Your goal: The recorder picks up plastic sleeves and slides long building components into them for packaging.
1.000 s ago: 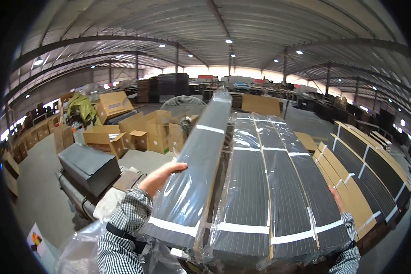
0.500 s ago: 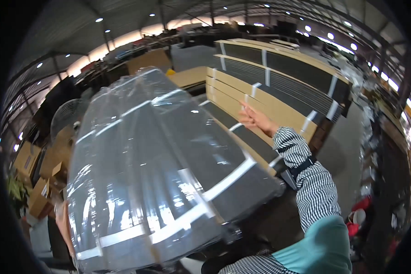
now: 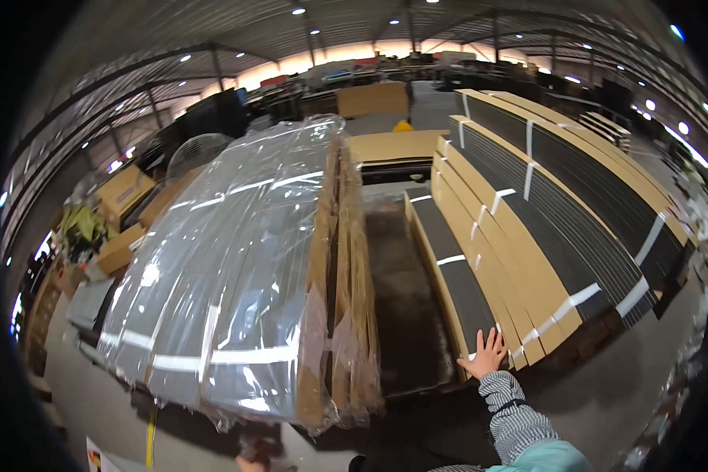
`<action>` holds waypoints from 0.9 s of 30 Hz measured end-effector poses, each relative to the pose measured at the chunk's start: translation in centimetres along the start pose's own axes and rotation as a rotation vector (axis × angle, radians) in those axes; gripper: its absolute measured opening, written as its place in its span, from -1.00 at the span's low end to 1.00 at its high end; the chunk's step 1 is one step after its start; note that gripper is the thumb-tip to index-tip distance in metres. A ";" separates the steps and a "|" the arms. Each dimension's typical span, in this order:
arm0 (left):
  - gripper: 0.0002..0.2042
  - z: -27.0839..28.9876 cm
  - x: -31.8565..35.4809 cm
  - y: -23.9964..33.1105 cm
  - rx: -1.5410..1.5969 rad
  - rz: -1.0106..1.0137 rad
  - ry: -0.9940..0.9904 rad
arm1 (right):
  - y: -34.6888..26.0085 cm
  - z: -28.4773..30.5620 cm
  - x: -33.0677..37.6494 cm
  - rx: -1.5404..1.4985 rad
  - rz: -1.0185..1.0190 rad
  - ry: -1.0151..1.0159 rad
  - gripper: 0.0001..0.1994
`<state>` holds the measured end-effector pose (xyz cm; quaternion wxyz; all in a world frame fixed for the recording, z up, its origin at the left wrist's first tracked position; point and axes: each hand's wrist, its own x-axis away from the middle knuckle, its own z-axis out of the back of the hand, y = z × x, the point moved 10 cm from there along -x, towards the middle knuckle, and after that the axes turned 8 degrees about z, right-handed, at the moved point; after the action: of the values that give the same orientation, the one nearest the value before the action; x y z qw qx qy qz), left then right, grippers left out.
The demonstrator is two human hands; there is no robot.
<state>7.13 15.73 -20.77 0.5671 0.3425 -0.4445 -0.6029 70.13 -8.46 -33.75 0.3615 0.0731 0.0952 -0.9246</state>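
Note:
My right hand [image 3: 486, 355] is open, fingers spread, against the near end of a low stack of dark panels with tan edges [image 3: 464, 291]. White straps cross that stack. Beside it on the right stand taller strapped stacks of tan and dark boards [image 3: 519, 275]. To the left lies a big bundle of grey panels [image 3: 236, 259] under shiny clear plastic film, bound with white strapping. My left hand [image 3: 252, 462] shows only in part at the lower edge, below the wrapped bundle. It is blurred, so its fingers cannot be made out.
A dark gap [image 3: 401, 291] separates the wrapped bundle from the boards. At its far end lies a tan board [image 3: 397, 147]. Cardboard boxes [image 3: 122, 193] and a round fan [image 3: 197, 156] stand at the left. Clear plastic litter [image 3: 688, 346] lies along the right.
My view has swung, and the wrapped bundle now appears upright at left with the gap visible. My right hand went from pointing in the air to spread against the low stack's near end.

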 end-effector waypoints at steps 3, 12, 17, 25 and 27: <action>-0.76 -7.9 5.8 9.3 -0.089 -0.304 -0.131 | 1.6 -0.5 -0.6 -0.137 -0.122 -0.193 0.12; -0.80 -24.1 10.6 14.8 0.653 0.092 -0.424 | 2.4 6.0 1.0 -0.460 -0.148 -0.213 -0.01; -0.79 -23.5 11.9 16.8 0.782 0.034 -0.314 | -0.9 9.5 14.6 -0.160 0.238 -0.371 -0.14; -0.69 -23.6 19.4 17.5 0.944 -0.035 -0.442 | -13.7 20.2 21.7 -1.957 0.201 -0.542 -0.60; -0.69 -23.2 21.1 18.7 0.823 -0.105 -0.378 | -12.1 25.4 21.1 -1.534 0.581 -0.055 -0.85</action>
<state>32.90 -7.81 -10.14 0.2614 0.4453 -0.7248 -0.4561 44.82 -19.34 -11.94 0.5382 -0.1954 0.6693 -0.4735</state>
